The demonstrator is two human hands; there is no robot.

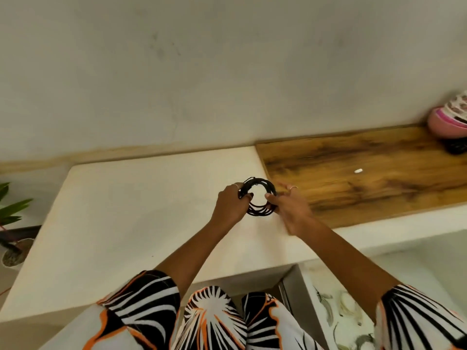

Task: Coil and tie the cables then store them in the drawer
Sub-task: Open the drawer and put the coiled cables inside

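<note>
A black cable [260, 210] is wound into a round coil of several loops, held just above the cream countertop [131, 210]. My left hand [231, 204] grips the coil's left side, fingers curled round the strands. My right hand [290, 207] pinches the coil's right side between thumb and fingers; it is a little blurred. An open drawer [336, 314] with a patterned lining shows at the bottom right, below the counter edge.
A wooden board [366, 173] lies on the counter to the right, with a small white piece [358, 171] on it. A pink and white object [449, 117] sits at the far right against the wall. A potted plant [12, 223] stands at the left.
</note>
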